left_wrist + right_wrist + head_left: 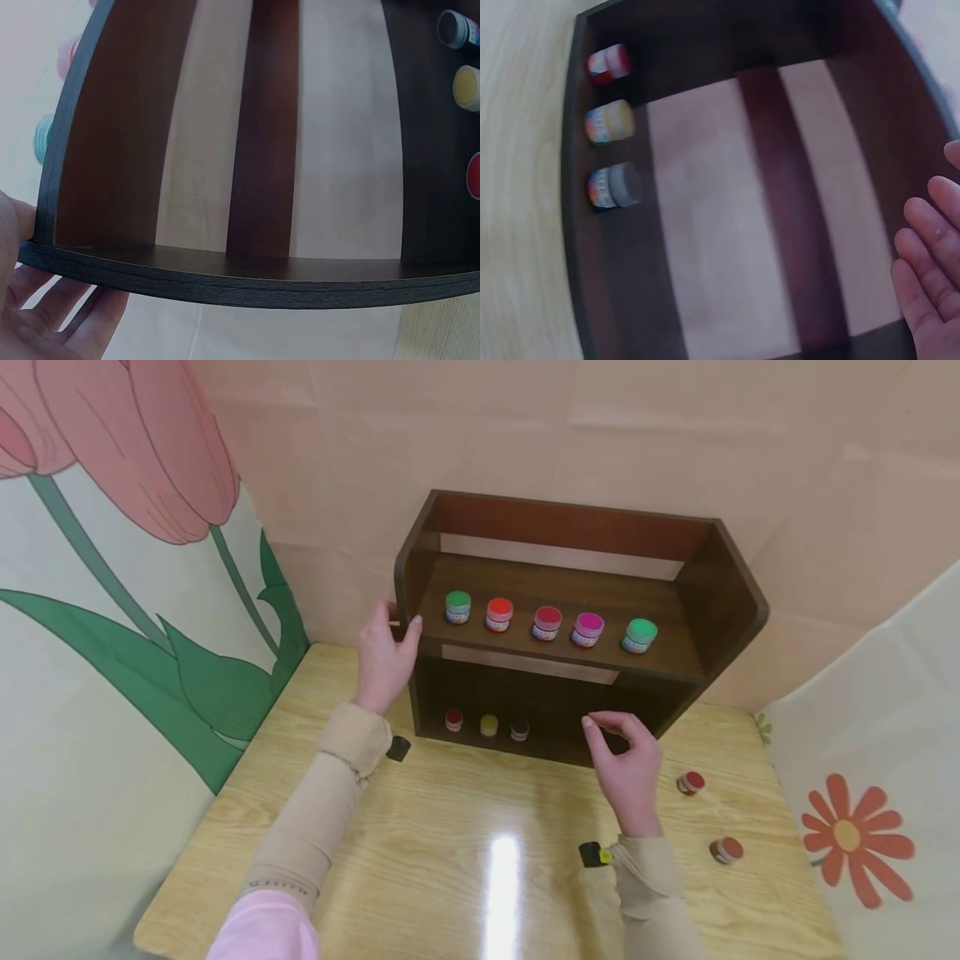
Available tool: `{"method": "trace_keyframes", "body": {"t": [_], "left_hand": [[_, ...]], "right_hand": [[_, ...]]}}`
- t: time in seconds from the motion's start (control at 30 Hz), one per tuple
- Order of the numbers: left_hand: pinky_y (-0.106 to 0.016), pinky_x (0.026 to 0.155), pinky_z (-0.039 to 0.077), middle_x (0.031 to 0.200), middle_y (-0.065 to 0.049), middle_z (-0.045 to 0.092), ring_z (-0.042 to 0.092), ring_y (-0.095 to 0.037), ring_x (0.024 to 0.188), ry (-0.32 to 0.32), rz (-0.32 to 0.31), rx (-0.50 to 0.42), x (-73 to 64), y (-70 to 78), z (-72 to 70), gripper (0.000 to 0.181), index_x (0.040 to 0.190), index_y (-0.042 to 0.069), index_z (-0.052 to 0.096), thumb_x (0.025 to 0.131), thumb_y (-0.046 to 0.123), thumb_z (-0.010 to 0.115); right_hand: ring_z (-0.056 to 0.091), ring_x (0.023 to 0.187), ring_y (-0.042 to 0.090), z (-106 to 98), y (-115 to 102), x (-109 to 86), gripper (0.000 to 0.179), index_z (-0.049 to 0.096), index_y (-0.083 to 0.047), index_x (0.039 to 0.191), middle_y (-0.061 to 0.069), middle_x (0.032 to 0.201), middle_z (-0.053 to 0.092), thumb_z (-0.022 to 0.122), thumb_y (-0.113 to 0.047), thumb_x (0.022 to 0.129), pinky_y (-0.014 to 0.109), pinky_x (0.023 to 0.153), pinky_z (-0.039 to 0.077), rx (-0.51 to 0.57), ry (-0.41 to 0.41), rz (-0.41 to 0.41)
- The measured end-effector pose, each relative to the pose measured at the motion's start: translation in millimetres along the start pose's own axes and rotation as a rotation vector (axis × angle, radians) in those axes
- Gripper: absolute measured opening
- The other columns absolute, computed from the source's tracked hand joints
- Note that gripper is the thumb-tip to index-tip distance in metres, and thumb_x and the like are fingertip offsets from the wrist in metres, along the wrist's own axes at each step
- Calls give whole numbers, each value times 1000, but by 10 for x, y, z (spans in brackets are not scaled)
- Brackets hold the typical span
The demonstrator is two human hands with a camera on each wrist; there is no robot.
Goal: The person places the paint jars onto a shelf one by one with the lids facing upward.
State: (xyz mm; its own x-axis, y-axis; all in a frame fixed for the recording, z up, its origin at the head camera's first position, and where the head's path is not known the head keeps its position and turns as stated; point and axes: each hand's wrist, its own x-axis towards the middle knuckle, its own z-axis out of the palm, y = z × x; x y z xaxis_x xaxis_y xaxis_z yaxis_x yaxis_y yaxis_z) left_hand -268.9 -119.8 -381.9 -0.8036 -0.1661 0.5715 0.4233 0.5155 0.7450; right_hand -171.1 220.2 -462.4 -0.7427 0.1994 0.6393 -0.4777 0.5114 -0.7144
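Observation:
A dark brown two-tier wooden shelf (573, 518) stands at the back of the table. My left hand (384, 660) grips its left side panel, the thumb in front and the fingers (94, 322) behind the board. Several small paint jars, among them a green jar (457, 607) and a magenta jar (587, 630), line the upper tier. On the lower tier sit a red jar (453, 721), a yellow jar (489, 725) and a black jar (520, 730). My right hand (628, 764), holding nothing, hovers before the lower tier's right part with its fingers loosely bent.
To the right of the shelf, a red jar (691, 782) and a brownish-red jar (727, 850) lie on the wooden table (420, 860). Behind the shelf hangs a pinkish backdrop (525, 435). Printed flower cloths flank the table on both sides.

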Motion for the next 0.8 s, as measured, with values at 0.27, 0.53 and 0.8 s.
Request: {"method": "trace_keyframes", "body": {"t": [0.27, 0.53, 0.8], "left_hand": [[-43, 73, 57, 100, -18, 64, 67, -32, 85, 4, 10, -1, 0, 5, -4, 25, 110, -4, 57, 99, 16, 67], [-42, 74, 55, 99, -17, 64, 67, -30, 87, 7, -13, -10, 2, 7, -6, 23, 108, -2, 57, 99, 17, 66], [-43, 75, 56, 99, -17, 64, 67, -31, 89, -2, -16, -3, -1, 7, -3, 23, 108, -2, 57, 99, 17, 67]], "right_hand": [[63, 87, 6, -362, -451, -4, 6, 73, 9, 94, 22, 91, 70, 73, 5, 89, 24, 85, 46, 14, 91, -32], [65, 89, 6, -740, -115, -101, 15, 77, 2, 98, 14, 95, 73, 76, -12, 92, 15, 67, 45, -119, 230, 80], [65, 86, 5, -1044, 172, -195, 19, 76, 5, 99, 12, 93, 74, 76, -13, 92, 22, 85, 46, -146, 363, 159]]}}
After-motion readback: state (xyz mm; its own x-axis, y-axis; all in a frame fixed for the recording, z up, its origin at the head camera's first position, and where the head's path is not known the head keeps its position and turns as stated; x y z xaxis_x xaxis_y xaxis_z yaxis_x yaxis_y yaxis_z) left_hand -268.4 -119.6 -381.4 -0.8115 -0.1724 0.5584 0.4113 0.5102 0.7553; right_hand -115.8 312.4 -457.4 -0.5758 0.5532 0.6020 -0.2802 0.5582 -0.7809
